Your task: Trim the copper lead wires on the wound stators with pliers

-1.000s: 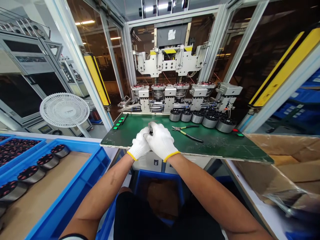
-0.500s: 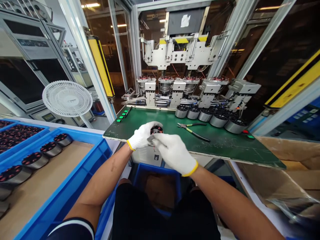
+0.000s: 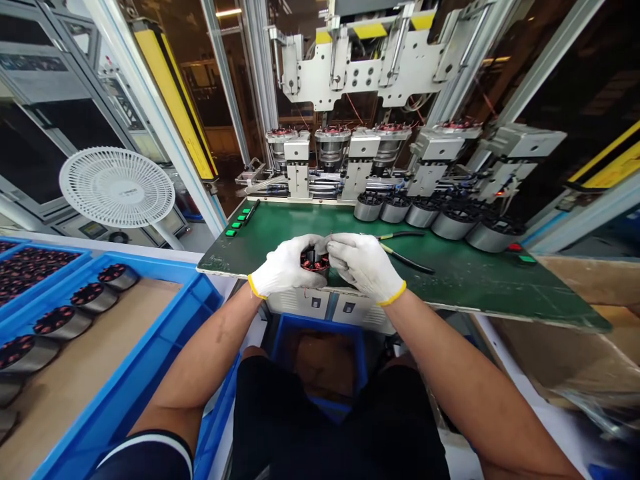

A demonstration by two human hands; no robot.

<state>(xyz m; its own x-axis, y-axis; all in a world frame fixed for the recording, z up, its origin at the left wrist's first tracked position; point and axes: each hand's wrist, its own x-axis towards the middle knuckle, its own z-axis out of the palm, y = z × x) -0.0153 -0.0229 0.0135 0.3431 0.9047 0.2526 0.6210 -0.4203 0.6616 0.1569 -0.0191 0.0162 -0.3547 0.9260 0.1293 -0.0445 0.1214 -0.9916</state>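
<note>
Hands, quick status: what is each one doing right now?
Left hand: closed around the motor stator, holding it over the green table.
Right hand: fingers curled on the same stator's right side.

The green table (image 3: 450, 280) has bare room at the lower right of the frame. Pliers (image 3: 400, 250) lie mid-frame. A row of metal rings (image 3: 435, 220) and the big machine (image 3: 370, 160) block the back.
</note>
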